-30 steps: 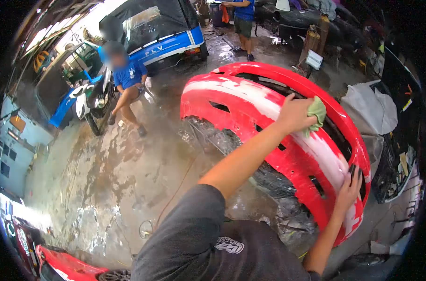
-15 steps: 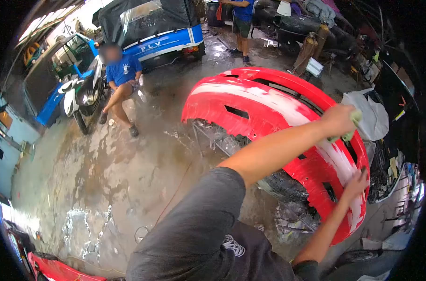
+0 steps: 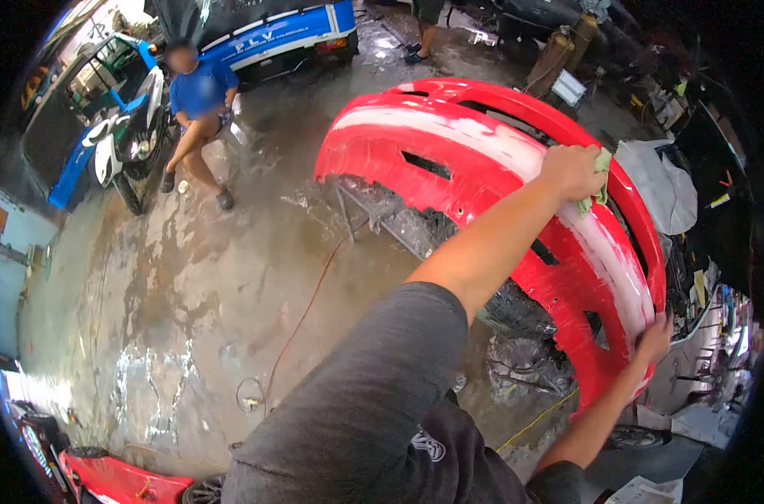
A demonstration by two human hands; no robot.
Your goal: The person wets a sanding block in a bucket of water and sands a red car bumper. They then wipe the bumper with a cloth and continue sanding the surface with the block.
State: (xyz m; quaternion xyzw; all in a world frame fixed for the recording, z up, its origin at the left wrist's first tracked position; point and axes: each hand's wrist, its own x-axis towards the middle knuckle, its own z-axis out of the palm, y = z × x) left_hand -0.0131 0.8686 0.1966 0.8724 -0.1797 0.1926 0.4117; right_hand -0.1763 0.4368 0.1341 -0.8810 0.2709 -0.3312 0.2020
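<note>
A large red bumper (image 3: pixel 382 155) with a whitish band along its face rests on a low metal stand. My left hand (image 3: pixel 571 172), at the end of the long forearm across the middle, grips a pale green cloth (image 3: pixel 598 181) against the bumper's upper face. Lower right, my right hand (image 3: pixel 653 338) lies at the bumper's near end, by the lower end of the whitish band. Its fingers are blurred, and whether they hold anything cannot be made out.
A person (image 3: pixel 201 92) in a blue shirt sits at the upper left beside a motorcycle (image 3: pixel 130 143). Another person's legs (image 3: pixel 426 38) show at the top. A red hose (image 3: pixel 306 315) crosses the wet floor. Grey sheeting (image 3: pixel 659 186) lies behind the bumper.
The view has shifted, and the bumper appears higher. My left hand with the cloth has moved left and up in view. My right hand is slightly lower, at the bumper's near end.
</note>
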